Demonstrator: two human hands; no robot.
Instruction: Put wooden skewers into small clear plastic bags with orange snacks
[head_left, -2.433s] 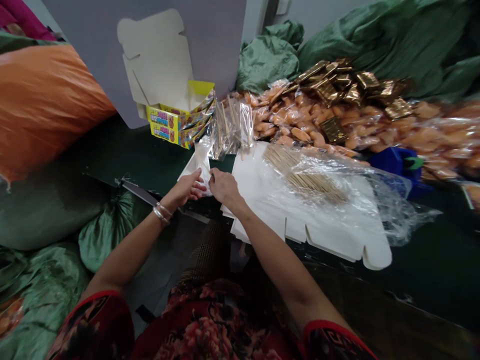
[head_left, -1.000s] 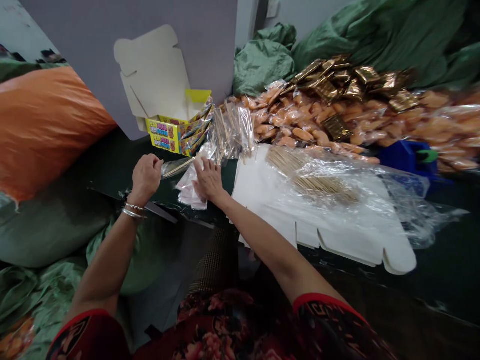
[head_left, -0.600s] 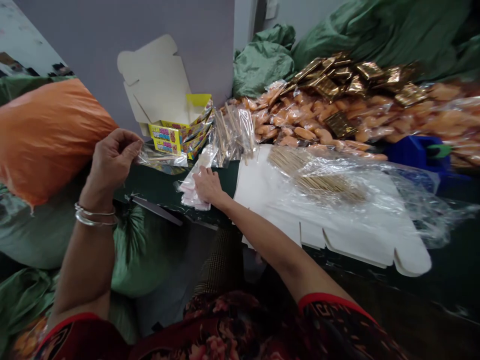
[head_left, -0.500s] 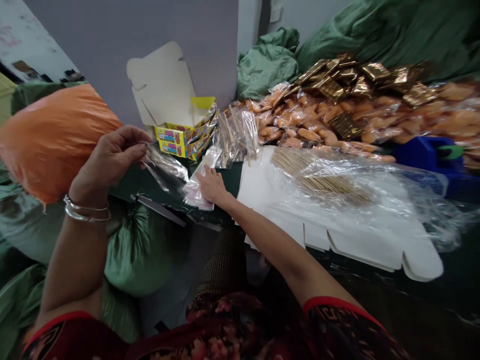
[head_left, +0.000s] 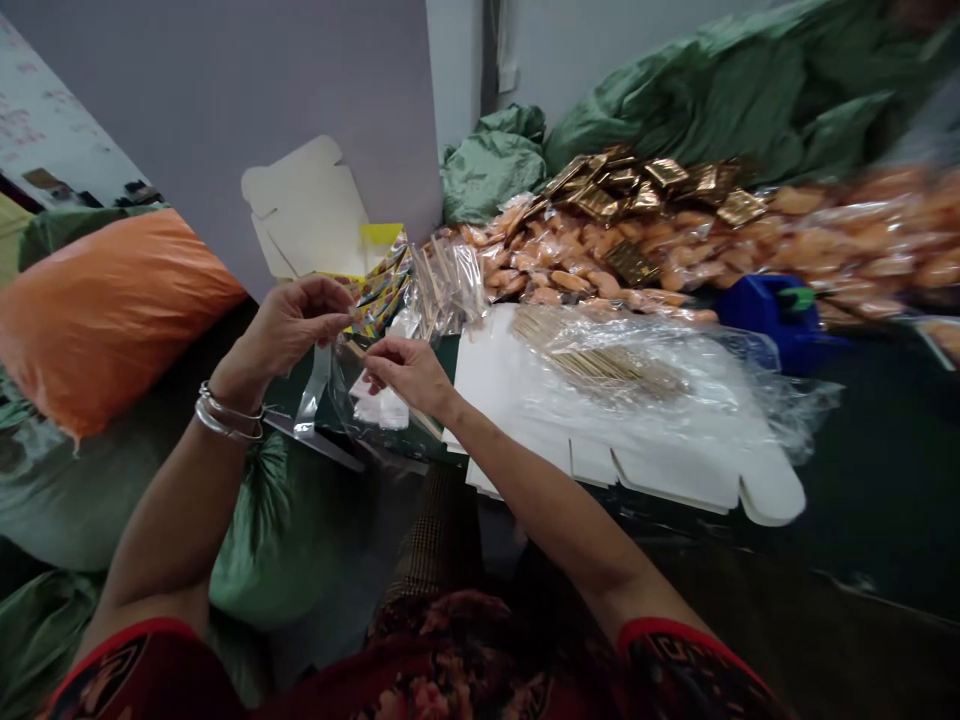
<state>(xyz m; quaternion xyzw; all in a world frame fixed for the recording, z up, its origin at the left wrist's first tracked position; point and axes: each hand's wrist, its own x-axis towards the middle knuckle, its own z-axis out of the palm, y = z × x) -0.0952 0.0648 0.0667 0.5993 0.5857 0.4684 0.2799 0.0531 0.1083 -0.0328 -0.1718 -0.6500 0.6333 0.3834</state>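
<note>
My left hand [head_left: 289, 325] is raised over the table's left end, its fingers pinched on the top of a clear plastic sleeve [head_left: 324, 385] that hangs down from it. My right hand [head_left: 409, 370] is closed on the sleeve's other edge, where a thin wooden stick [head_left: 420, 420] slants down below the fingers. Under both hands lies a small stack of clear sleeves [head_left: 379, 405] on the dark green table [head_left: 885, 450].
Wooden sticks in a clear bag [head_left: 600, 360] rest on flat white cardboard blanks [head_left: 525, 420]. Behind are yellow printed boxes [head_left: 379, 295], bagged sticks [head_left: 442, 290], orange snack packets [head_left: 600, 255], gold packets [head_left: 637, 185] and a blue object [head_left: 765, 305]. An orange sack [head_left: 105, 310] and green sacks [head_left: 255, 530] lie left.
My left hand pulled one clear sleeve off the stack, swung it left and up, then came back. My right hand left the stack and took hold of the sleeve too.
</note>
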